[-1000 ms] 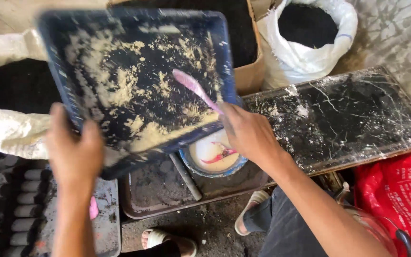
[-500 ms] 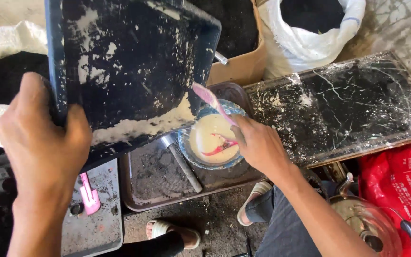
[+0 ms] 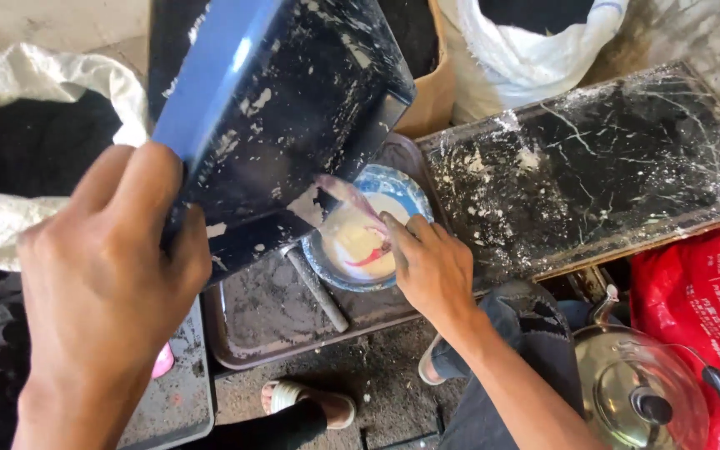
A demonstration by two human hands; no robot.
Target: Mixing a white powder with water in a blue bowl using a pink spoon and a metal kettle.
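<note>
Two hands busy: our left hand (image 3: 106,275) grips blue tray (image 3: 285,108), tilted steeply so pale powder slides toward bowl (image 3: 366,242) at 5 o'clock; right hand (image 3: 431,271) pinches pink scraper (image 3: 352,200) against tray's low corner, over bowl.

My left hand (image 3: 106,292): raised close before me, back of hand up, fingers curled over and clamped tight, thumb wrapped at the right, wrist running down to the lower left. My right hand (image 3: 431,271): lower, extended forward from a bare forearm, knuckles up, fingers pinched together, tips pointing up and left.
</note>
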